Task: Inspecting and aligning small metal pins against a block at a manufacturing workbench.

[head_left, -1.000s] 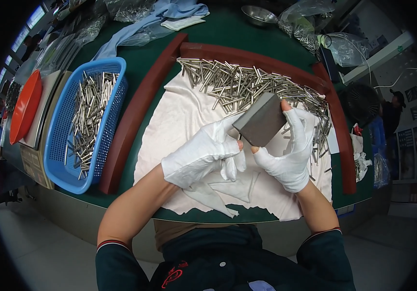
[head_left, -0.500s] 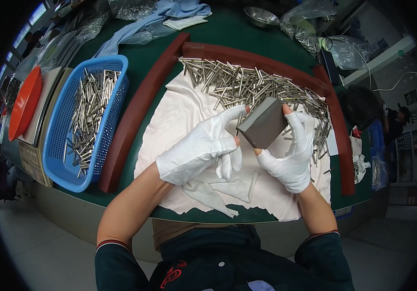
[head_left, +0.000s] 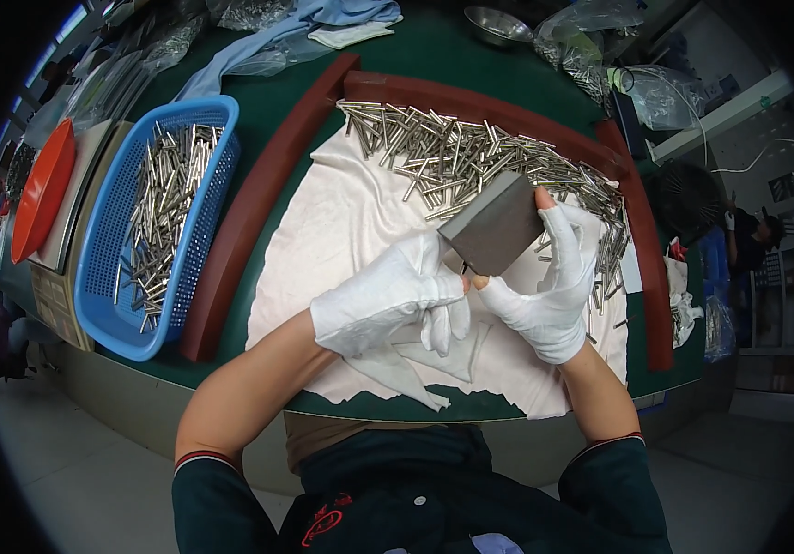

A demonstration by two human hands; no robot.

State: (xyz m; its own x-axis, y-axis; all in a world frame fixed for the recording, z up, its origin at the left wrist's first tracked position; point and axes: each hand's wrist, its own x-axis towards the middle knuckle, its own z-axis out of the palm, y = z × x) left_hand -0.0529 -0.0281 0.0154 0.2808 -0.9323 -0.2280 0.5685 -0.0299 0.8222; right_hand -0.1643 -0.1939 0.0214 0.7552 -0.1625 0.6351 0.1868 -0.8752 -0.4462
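Note:
My right hand (head_left: 558, 286), in a white glove with bare fingertips, grips a dark grey rectangular block (head_left: 498, 226) by its edges. Its broad face is tilted toward me. Close against the block's lower left corner is my left hand (head_left: 397, 291), gloved the same way, its thumb and fingers pinched together. The dark tip of a thin metal pin (head_left: 465, 269) shows at that pinch; the rest of it is hidden. Beyond the block, a heap of shiny metal pins (head_left: 452, 152) lies on a pale pink cloth (head_left: 323, 212).
Dark red wooden rails (head_left: 267, 208) frame the cloth on the green table (head_left: 434, 55). At left stands a blue plastic basket (head_left: 92, 268) of pins, beside an orange dish (head_left: 43, 194). White cloth scraps (head_left: 438, 355) lie near the front edge. A metal bowl (head_left: 498, 26) sits at the back.
My left hand's index finger has come down from the block's upper left side, and the hand has closed into a pinch at the lower corner. The block has shifted slightly left.

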